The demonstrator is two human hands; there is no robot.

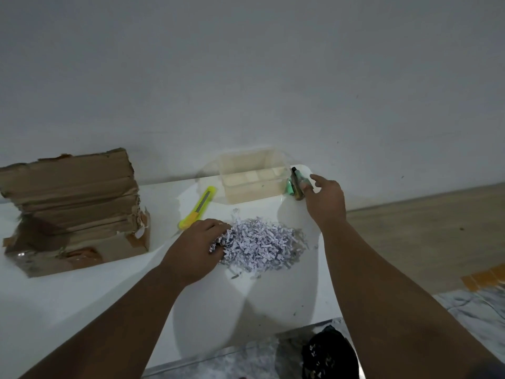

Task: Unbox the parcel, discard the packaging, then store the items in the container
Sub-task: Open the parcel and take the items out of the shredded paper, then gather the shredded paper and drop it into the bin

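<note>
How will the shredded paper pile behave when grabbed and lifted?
Likely light and loose: the shredded paper is a heap of separate crinkled strips, so a handful probably sheds bits. Stray strips already lie around it on the table. The left hand is digging into its edge.

Box left, cutter mid, container right — shreds in front.

Brown cardboard box, yellow-green utility knife, pale lilac shredded paper, white table, translucent cream container.
</note>
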